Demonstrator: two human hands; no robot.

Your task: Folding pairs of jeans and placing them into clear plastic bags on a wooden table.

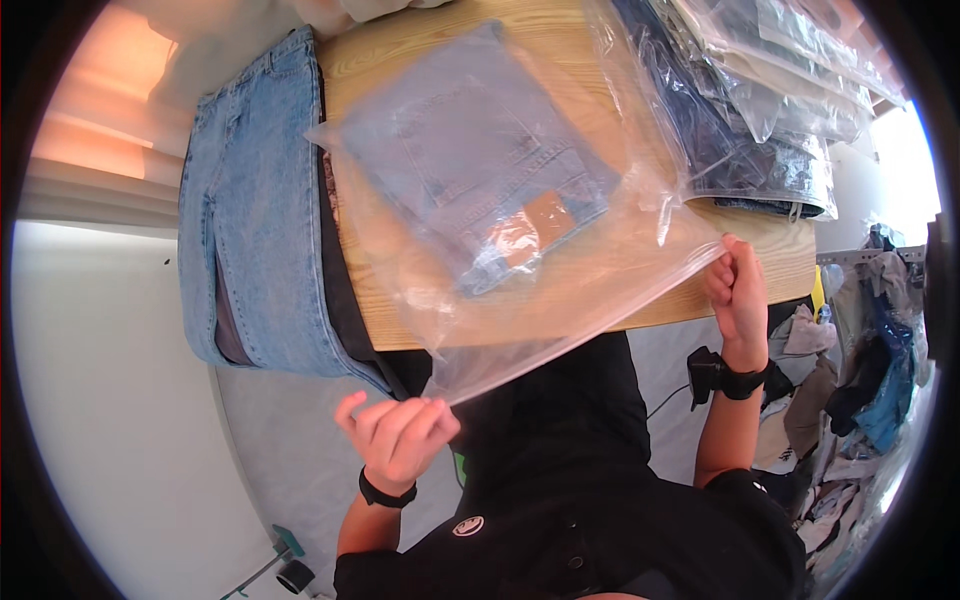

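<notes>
A folded pair of light blue jeans (430, 150) lies inside a large clear zip bag (590, 270) on the wooden table, its back pocket and tan patch showing through the plastic. The bag's white zip edge runs aslant between my two hands, past the table's near edge. My left hand (395, 435) pinches the lower left corner of that edge between thumb and forefinger, its other fingers curled loosely. Higher up at the right, my right hand (736, 280) is closed on the opposite corner. Both wrists carry black bands.
Blue jeans (265, 200) hang over the table's left end. At the back right stands a stack of bagged garments (760, 80), reaching over the wooden table (400, 310). Heaped clothes (860, 380) are to the far right, and a white panel (110, 390) stands at the left.
</notes>
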